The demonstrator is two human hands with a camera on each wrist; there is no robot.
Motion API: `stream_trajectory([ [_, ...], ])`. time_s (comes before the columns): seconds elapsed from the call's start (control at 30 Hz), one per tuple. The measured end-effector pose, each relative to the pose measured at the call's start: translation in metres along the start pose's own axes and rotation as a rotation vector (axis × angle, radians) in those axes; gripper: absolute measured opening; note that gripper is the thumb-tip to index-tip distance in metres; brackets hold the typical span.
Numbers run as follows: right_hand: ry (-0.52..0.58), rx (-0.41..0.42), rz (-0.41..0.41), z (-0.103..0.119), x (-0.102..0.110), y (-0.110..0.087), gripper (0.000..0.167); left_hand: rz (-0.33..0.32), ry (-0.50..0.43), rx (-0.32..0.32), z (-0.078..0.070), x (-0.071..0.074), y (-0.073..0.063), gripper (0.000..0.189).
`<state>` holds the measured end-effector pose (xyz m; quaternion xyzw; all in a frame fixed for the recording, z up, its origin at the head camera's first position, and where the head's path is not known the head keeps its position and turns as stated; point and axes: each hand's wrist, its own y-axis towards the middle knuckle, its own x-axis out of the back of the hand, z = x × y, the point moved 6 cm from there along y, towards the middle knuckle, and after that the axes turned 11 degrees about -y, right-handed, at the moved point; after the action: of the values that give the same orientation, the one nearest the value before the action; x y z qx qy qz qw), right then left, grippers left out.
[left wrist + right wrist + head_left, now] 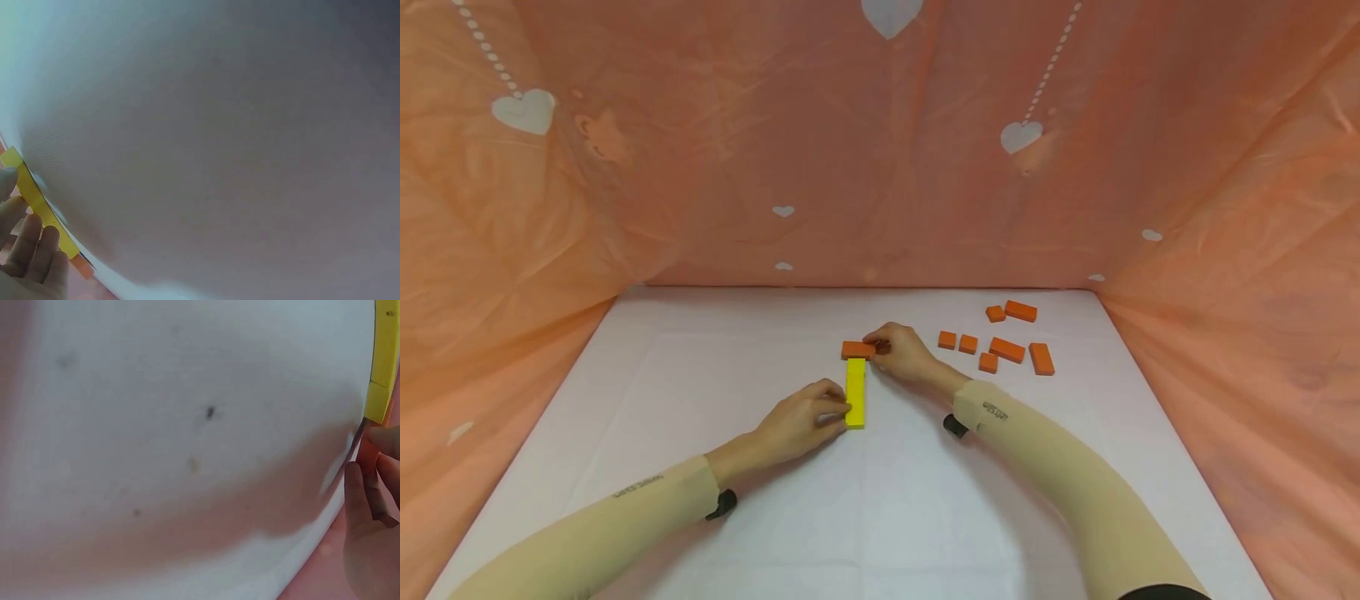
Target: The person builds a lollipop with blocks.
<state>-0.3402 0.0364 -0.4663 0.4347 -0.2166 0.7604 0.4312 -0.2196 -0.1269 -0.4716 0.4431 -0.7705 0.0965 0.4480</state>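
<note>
A long yellow strip [855, 387] lies on the table, pointing away from me; seams in the wrist views suggest yellow blocks set end to end. An orange block [853, 350] lies crosswise at its far end, like the top of a T. My left hand [801, 421] is beside the strip's near part, its fingertips touching the left side. In the left wrist view the fingers [28, 240] lie along the yellow strip. At the far end, my right hand [906, 354] pinches the right end of the orange block between thumb and fingers, as the right wrist view also shows.
To the right of my right hand, several loose orange pieces lie spread out: small cubes [967, 344] and longer blocks [1007, 350]. A white cloth [700, 350] covers the table. Orange curtains [865, 167] with heart prints stand around the back and sides.
</note>
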Motion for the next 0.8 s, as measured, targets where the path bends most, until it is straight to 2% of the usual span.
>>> stream_trajectory([
  [0.3,-0.040,0.030,-0.014,0.0005,-0.0004,0.0011,0.034,0.004,0.001,0.003,-0.0016,0.0019,0.0009,0.027],
  [0.8,-0.051,0.022,-0.007,0.0044,-0.0025,-0.0009,0.032,0.006,-0.002,0.008,-0.0008,0.0007,0.0002,0.025],
])
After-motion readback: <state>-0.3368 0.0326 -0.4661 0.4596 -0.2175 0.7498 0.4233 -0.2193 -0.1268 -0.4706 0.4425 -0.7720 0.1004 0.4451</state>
